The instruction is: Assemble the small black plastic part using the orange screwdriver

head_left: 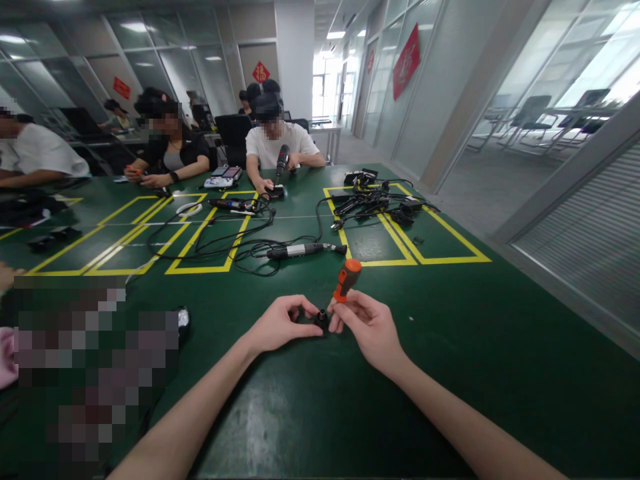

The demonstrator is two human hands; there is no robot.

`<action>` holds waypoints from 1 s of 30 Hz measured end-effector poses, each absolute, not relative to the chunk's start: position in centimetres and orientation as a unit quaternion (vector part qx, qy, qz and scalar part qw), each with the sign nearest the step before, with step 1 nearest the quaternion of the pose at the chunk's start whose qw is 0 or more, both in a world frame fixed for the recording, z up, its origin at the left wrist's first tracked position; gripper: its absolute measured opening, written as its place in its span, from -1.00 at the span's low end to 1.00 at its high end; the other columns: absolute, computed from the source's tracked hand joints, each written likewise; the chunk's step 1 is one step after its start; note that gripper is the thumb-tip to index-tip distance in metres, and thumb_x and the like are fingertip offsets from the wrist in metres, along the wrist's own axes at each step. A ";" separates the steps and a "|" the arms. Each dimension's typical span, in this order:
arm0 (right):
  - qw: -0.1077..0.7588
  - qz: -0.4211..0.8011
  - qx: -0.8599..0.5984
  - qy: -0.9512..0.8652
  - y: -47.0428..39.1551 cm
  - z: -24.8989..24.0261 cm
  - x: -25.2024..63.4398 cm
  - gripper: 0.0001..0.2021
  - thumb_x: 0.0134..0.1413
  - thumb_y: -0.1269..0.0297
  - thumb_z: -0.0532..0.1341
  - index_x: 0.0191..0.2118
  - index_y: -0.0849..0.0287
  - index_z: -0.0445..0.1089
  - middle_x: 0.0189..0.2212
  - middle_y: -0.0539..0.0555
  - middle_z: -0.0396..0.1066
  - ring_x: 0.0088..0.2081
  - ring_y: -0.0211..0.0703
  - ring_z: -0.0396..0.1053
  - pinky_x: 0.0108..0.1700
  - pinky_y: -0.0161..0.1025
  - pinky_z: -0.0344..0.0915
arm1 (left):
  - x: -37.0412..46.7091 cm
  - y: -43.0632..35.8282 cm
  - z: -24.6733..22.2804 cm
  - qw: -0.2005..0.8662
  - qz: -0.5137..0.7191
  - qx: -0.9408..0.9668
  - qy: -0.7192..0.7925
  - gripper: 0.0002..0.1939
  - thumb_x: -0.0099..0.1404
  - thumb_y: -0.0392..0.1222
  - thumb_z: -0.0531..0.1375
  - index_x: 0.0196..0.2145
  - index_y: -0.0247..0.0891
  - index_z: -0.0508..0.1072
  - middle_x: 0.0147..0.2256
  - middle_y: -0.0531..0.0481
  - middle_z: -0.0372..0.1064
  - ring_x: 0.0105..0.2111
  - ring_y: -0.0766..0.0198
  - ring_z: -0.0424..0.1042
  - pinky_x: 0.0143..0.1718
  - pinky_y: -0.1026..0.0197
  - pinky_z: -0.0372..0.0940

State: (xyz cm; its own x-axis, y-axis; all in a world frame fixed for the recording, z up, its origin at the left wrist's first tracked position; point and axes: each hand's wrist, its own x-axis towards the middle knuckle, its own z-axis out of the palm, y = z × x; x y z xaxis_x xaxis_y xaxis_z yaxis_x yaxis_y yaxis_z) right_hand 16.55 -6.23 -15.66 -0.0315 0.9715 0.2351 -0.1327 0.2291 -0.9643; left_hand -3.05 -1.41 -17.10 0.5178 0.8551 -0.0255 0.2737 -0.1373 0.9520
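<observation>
My left hand (285, 323) has its thumb and fingers closed around a small black cylindrical part (322, 320) on the green table. The part stands upright with an opening at its top, and I cannot make out its kind. Just to the right, my right hand (369, 321) grips an orange and grey screwdriver (347, 280) low on its handle. Its handle points up, leaning slightly right. The screwdriver's shaft is hidden behind my right fingers, so I cannot tell whether the tip touches the black part.
Beyond my hands lies a grey and black cylindrical power tool (300, 251) with a looping cord. A pile of black cables and adapters (370, 197) sits at the back right. Across the green table (450, 320), a person (285, 143) holds a power drill (283, 160). Other people sit at left.
</observation>
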 end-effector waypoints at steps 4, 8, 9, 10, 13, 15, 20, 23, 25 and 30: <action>0.571 0.497 -0.382 -0.530 -6.2 -16.0 16.5 -0.63 0.13 -0.09 0.35 -0.28 0.17 0.48 -0.45 0.07 0.55 -0.53 -0.19 0.50 -0.47 -0.22 0.47 | -3.0 -1.3 -17.5 0.616 0.256 0.632 0.393 -0.53 -0.03 -0.05 0.52 -0.25 -0.36 0.51 -0.45 0.01 0.53 -0.52 0.40 0.39 -0.45 0.32 0.22; 0.579 0.496 -0.369 -0.532 -6.4 -16.2 16.5 -0.68 0.15 -0.03 0.35 -0.25 0.15 0.45 -0.43 0.06 0.56 -0.50 -0.21 0.51 -0.41 -0.23 0.50 | -3.0 -1.4 -17.5 0.677 0.258 0.578 0.376 -0.46 -0.07 -0.04 0.55 -0.25 -0.34 0.44 -0.46 -0.03 0.58 -0.47 0.30 0.53 -0.37 0.28 0.33; 0.582 0.494 -0.370 -0.529 -6.5 -16.2 16.5 -0.69 0.13 -0.01 0.38 -0.25 0.14 0.44 -0.42 0.05 0.56 -0.50 -0.22 0.50 -0.41 -0.23 0.50 | -3.0 -1.5 -17.5 0.680 0.261 0.575 0.373 -0.46 -0.08 -0.05 0.56 -0.26 -0.34 0.45 -0.46 -0.04 0.58 -0.46 0.30 0.55 -0.35 0.28 0.34; 0.584 0.492 -0.372 -0.528 -6.5 -16.3 16.5 -0.69 0.11 0.00 0.39 -0.26 0.13 0.43 -0.41 0.04 0.56 -0.51 -0.22 0.50 -0.41 -0.23 0.51 | -3.0 -1.4 -17.4 0.681 0.262 0.574 0.371 -0.47 -0.09 -0.06 0.56 -0.26 -0.35 0.46 -0.46 -0.04 0.59 -0.46 0.29 0.56 -0.34 0.28 0.34; 0.579 0.487 -0.378 -0.534 -6.6 -16.3 16.4 -0.70 0.11 0.01 0.39 -0.30 0.13 0.41 -0.42 0.05 0.57 -0.51 -0.22 0.49 -0.41 -0.22 0.50 | -3.0 -1.3 -17.3 0.682 0.258 0.574 0.373 -0.48 -0.09 -0.07 0.56 -0.25 -0.36 0.48 -0.46 -0.05 0.59 -0.46 0.29 0.56 -0.36 0.29 0.33; 0.571 0.488 -0.378 -0.542 -6.5 -16.3 16.5 -0.69 0.14 -0.01 0.37 -0.32 0.15 0.42 -0.43 0.08 0.58 -0.51 -0.21 0.49 -0.41 -0.22 0.50 | -3.0 -1.3 -17.3 0.678 0.255 0.579 0.375 -0.49 -0.08 -0.08 0.56 -0.24 -0.36 0.50 -0.46 -0.05 0.59 -0.46 0.29 0.57 -0.36 0.29 0.33; 0.564 0.508 -0.371 -0.535 -6.4 -16.2 16.4 -0.68 0.16 -0.02 0.35 -0.32 0.14 0.40 -0.43 0.07 0.57 -0.50 -0.19 0.52 -0.41 -0.21 0.51 | -3.1 -1.3 -17.2 0.664 0.251 0.594 0.379 -0.51 -0.04 -0.12 0.53 -0.19 -0.37 0.55 -0.45 -0.04 0.59 -0.42 0.25 0.57 -0.30 0.24 0.38; 0.579 0.512 -0.367 -0.519 -6.4 -16.1 16.3 -0.66 0.14 -0.04 0.36 -0.31 0.13 0.36 -0.45 0.01 0.53 -0.52 -0.22 0.50 -0.43 -0.24 0.50 | -3.1 -1.3 -17.2 0.662 0.249 0.597 0.380 -0.50 -0.03 -0.10 0.52 -0.16 -0.38 0.57 -0.43 -0.05 0.59 -0.40 0.22 0.58 -0.25 0.20 0.40; 0.584 0.509 -0.370 -0.514 -6.4 -16.1 16.3 -0.66 0.09 -0.01 0.41 -0.32 0.12 0.34 -0.44 -0.01 0.52 -0.53 -0.24 0.49 -0.43 -0.25 0.50 | -3.1 -1.3 -17.2 0.658 0.245 0.601 0.382 -0.50 -0.02 -0.09 0.51 -0.15 -0.39 0.57 -0.42 -0.07 0.60 -0.39 0.22 0.57 -0.26 0.20 0.40; 0.570 0.501 -0.378 -0.530 -6.2 -16.0 16.7 -0.69 0.07 0.06 0.43 -0.35 0.15 0.39 -0.49 -0.01 0.50 -0.55 -0.28 0.47 -0.46 -0.30 0.46 | -3.2 -1.2 -17.1 0.641 0.231 0.618 0.393 -0.50 0.01 -0.10 0.48 -0.10 -0.38 0.60 -0.44 -0.04 0.59 -0.47 0.32 0.50 -0.37 0.28 0.30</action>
